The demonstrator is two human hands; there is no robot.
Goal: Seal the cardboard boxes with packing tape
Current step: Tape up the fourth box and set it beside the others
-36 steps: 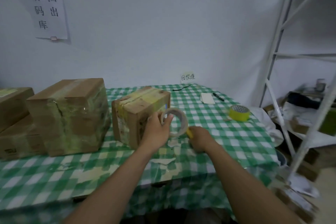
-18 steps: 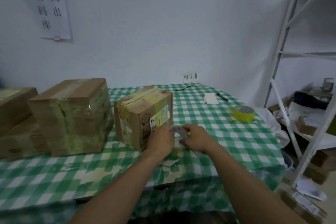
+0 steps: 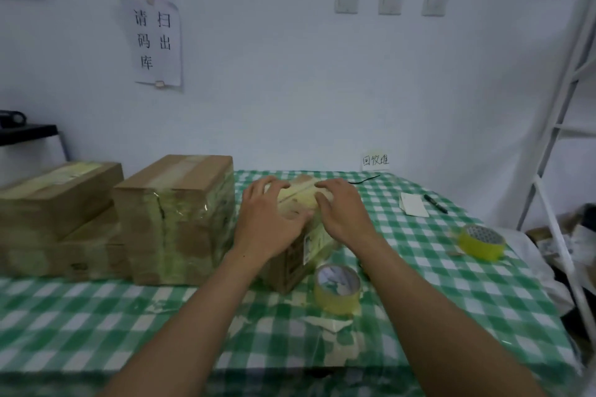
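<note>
Down goes the tape roll (image 3: pixel 337 288) beside the small box (image 3: pixel 300 196); your left hand (image 3: pixel 267 219) and right hand (image 3: pixel 342 213), fingers spread, flatten its taped top. Big box (image 3: pixel 174 219) alongside looks sealed already.

A white wall (image 3: pixel 290 90) bears three switches (image 3: pixel 390 2) and paper notices (image 3: pixel 158 42); white shelving (image 3: pixel 561 126) is seen right.

Palm-down, left hand (image 3: pixel 267 219) and right hand (image 3: pixel 342 213) lie side by side (fingers spread).
</note>
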